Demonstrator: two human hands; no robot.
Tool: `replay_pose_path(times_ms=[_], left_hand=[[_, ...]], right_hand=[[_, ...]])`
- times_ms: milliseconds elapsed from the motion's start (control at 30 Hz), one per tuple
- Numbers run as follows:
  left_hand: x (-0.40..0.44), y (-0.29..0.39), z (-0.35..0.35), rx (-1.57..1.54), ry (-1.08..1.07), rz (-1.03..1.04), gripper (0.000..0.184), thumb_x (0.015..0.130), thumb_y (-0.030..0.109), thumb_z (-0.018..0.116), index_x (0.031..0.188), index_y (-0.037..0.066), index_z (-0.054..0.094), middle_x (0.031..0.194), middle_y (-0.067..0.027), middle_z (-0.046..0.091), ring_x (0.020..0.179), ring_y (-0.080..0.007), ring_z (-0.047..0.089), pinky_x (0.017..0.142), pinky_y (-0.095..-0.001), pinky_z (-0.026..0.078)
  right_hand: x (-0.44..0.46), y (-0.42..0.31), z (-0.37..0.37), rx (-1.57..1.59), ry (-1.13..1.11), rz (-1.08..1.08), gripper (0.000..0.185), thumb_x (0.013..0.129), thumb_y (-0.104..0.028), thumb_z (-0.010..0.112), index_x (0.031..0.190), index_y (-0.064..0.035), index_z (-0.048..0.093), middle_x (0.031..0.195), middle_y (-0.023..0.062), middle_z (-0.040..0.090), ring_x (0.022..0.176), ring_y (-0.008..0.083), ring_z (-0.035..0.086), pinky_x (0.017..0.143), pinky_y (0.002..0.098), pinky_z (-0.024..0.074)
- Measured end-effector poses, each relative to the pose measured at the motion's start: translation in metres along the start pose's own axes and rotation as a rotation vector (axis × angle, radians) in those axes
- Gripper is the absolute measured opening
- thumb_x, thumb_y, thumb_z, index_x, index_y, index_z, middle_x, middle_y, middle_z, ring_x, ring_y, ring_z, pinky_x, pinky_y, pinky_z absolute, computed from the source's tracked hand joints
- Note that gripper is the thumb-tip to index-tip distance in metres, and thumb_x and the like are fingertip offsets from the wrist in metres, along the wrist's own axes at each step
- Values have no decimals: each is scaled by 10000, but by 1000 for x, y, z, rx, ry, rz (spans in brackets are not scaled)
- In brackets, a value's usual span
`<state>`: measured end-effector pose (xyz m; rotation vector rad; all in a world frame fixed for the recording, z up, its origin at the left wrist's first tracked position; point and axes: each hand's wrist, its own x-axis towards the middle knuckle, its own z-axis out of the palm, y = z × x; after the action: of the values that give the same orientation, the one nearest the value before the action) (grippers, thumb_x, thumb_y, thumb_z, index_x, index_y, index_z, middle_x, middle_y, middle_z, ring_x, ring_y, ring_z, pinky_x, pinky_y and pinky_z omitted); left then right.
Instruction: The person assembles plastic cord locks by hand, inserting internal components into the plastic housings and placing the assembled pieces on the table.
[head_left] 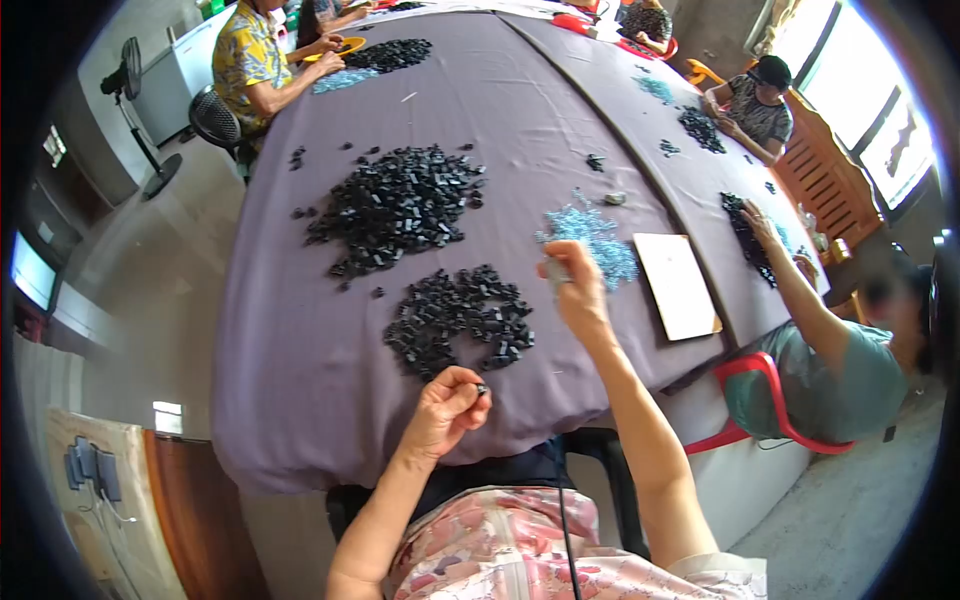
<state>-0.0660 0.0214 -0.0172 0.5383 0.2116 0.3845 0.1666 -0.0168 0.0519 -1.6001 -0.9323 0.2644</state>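
Observation:
My left hand [447, 418] is closed in a pinch at the table's near edge, with a small black plastic piece [482, 389] between thumb and fingertips. Just beyond it lies a loose ring of similar black pieces [500, 320]. My right hand [585, 300] is closed around a small grey object [556, 272], whose kind I cannot make out. That hand is above the tablecloth at the left edge of a heap of tiny light-blue parts [600, 243]. A larger heap of black pieces [400, 205] sits farther off to the left.
A pale flat board [675, 287] lies right of the blue heap, and a small greenish lump [614, 199] behind it. A purple-grey cloth [300, 400] covers the long table. Several people sit around it with their own heaps; one person's arm [805, 285] reaches in at right.

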Motion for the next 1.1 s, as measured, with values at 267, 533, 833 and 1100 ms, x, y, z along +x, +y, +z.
replay_pose_path(times_ms=[267, 533, 833, 1100], left_hand=[[3, -1, 5, 36, -23, 12, 123, 855, 123, 600, 969, 80, 587, 797, -79, 603, 634, -131, 541, 532, -228, 412], [1, -8, 17, 136, 52, 29, 129, 872, 93, 572, 1000, 82, 578, 860, -74, 626, 668, -120, 566, 558, -214, 436], [0, -12, 15, 176, 112, 24, 124, 896, 99, 538, 1017, 74, 551, 825, -78, 623, 643, -112, 570, 556, -227, 450], [0, -13, 18, 257, 82, 42, 127, 893, 142, 557, 1006, 86, 564, 762, -35, 596, 603, -84, 532, 519, -210, 413]], right_hand=[[-23, -25, -182, 932, 226, -87, 213, 817, 73, 515, 1027, 52, 544, 970, 134, 571, 837, 192, 587, 810, 318, 497], [-87, -29, -59, 431, -236, 39, 189, 736, 144, 595, 884, 28, 616, 932, 75, 593, 813, 152, 610, 746, 255, 500], [-129, -4, -5, 563, -331, 452, 126, 822, 26, 586, 944, 16, 615, 852, 77, 646, 690, 151, 643, 659, 253, 535], [-132, 3, 1, 525, -319, 224, 163, 830, 63, 548, 971, 13, 612, 824, 58, 634, 741, 123, 626, 699, 230, 508]])
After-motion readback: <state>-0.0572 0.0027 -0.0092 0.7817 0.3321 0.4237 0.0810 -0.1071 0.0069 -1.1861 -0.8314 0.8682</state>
